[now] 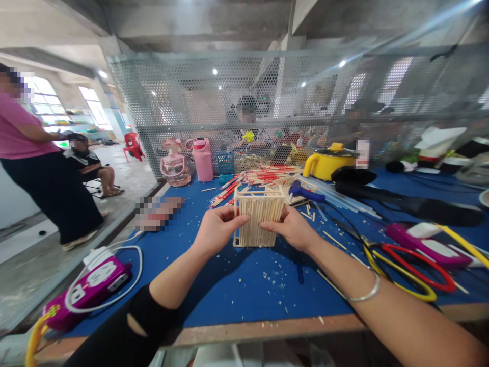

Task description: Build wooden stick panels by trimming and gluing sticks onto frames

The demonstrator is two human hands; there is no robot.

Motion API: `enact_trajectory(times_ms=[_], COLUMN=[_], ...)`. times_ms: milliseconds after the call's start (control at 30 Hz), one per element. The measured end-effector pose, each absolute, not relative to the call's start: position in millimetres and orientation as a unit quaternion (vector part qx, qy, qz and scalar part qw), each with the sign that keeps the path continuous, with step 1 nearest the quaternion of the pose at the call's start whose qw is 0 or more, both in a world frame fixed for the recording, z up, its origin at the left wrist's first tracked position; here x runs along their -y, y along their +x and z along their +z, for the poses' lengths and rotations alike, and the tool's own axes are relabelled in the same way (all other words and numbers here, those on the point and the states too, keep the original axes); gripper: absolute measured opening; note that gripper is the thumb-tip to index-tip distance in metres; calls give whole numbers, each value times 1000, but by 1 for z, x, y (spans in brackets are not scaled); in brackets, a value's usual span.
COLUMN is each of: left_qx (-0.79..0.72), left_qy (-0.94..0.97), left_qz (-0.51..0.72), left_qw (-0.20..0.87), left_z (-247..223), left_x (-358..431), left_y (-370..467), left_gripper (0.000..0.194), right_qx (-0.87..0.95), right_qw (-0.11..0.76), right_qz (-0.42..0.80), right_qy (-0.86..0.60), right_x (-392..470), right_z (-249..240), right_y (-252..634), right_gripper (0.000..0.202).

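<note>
A small box-like frame of wooden sticks (257, 221) is held upright just over the blue table, its front face a row of sticks side by side. My left hand (219, 224) grips its left edge, thumb on the front and fingers behind. On the opposite edge, my right hand (293, 227) holds it the same way. Behind the frame lie loose wooden chopsticks (263, 176), many in red and white paper sleeves. A blue-handled glue gun (309, 192) rests close to the right of the frame. Fingers at the back are partly hidden.
Clear glue sticks (344, 199) and red-and-yellow-handled scissors (416, 270) lie right. A yellow pot (330, 163), a pink bottle (201, 159) and a clear jug (175, 165) stand along the mesh screen (191, 92). Purple power strips (89, 290) with cables flank both sides. People are beyond, left.
</note>
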State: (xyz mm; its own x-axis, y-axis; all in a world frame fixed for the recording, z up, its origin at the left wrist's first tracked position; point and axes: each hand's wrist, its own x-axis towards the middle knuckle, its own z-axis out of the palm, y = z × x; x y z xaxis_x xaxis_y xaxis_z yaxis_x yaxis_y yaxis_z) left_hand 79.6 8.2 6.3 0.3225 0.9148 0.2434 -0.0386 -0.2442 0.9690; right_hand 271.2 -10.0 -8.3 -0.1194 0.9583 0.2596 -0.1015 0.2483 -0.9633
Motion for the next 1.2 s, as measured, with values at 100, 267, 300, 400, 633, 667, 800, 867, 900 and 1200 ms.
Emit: enact_trajectory(times_ms=[100, 267, 300, 400, 633, 667, 800, 867, 900, 1200], left_qx=[-339, -349, -348, -351, -365, -366, -368, -370, -370, -338], left_qy=[616, 611, 612, 608, 599, 598, 606, 612, 614, 574], left_qz=[502, 511, 511, 516, 523, 523, 515, 509, 505, 523], left_qw=[504, 494, 494, 491, 485, 485, 482, 480, 481, 531], left_z=[9, 7, 7, 8, 9, 9, 7, 8, 9, 12], left_x=[-7, -7, -7, -4, -1, -2, -4, -5, -5, -5], left_y=[80, 82, 83, 84, 85, 85, 84, 82, 81, 76], left_gripper=[19, 20, 20, 20, 16, 16, 15, 14, 14, 23], right_qx=[574, 580, 582, 587, 597, 597, 597, 598, 600, 591], right_qw=[538, 538, 537, 536, 526, 526, 525, 523, 521, 511], right_qz=[491, 481, 478, 472, 465, 464, 466, 467, 468, 472], right_qy=[-373, -379, -380, -382, -388, -390, -388, -388, -388, -409], right_x=[11, 11, 11, 10, 9, 9, 9, 9, 9, 8], right_z=[-7, -7, -8, -9, -12, -11, -11, -10, -10, -9], right_y=[270, 271, 271, 272, 273, 273, 273, 273, 273, 278], right_gripper=[42, 41, 41, 42, 45, 45, 44, 44, 44, 43])
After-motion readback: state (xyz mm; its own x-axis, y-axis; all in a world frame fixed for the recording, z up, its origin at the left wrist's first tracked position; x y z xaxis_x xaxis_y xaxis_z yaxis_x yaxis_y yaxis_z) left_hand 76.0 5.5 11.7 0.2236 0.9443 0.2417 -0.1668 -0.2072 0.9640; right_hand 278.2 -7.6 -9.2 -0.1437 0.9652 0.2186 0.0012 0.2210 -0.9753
